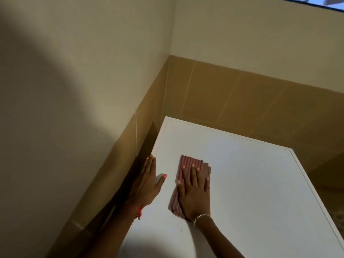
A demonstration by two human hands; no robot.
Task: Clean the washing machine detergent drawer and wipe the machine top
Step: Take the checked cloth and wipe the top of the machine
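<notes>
The white washing machine top (251,174) fills the lower right of the head view. A folded red-and-white checked cloth (191,162) lies flat on it near the left side. My right hand (194,190) presses palm-down on the cloth with its fingers spread, covering most of it. My left hand (147,181) rests along the machine's left edge, fingers straight and together, thumb out on the top, holding nothing. The detergent drawer is out of view.
A narrow dark gap (147,142) separates the machine's left side from the tan-tiled wall (232,94). Cream wall rises above the tiles in the corner. A window edge (316,1) shows at the top right. Patterned floor shows past the machine's right edge.
</notes>
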